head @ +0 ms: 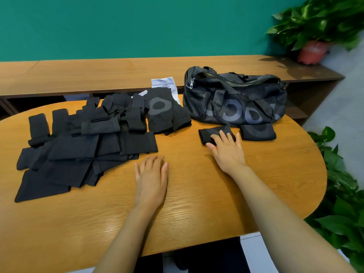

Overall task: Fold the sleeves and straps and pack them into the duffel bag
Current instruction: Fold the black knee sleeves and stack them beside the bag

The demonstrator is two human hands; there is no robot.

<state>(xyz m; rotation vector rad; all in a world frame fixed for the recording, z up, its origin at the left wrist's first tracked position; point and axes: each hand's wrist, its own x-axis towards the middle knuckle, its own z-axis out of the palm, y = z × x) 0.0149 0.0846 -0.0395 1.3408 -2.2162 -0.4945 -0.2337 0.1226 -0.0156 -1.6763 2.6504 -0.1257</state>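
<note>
A black mesh duffel bag (234, 95) lies at the table's far right, its top zip open. A pile of black sleeves and straps (84, 142) covers the left half of the table. A black knee sleeve with a grey ring (161, 111) lies between pile and bag. My right hand (226, 148) rests flat, its fingers straight, on a small folded black sleeve (210, 133) in front of the bag. Another folded sleeve (258, 132) lies just right of it. My left hand (151, 176) lies flat on the bare wood, holding nothing.
The oval wooden table (197, 203) has a long wooden bench (98, 75) behind it along a green wall. A white sleeve (167, 84) pokes out behind the pile. A potted plant (315, 28) stands far right; more leaves (342, 194) crowd the table's right edge.
</note>
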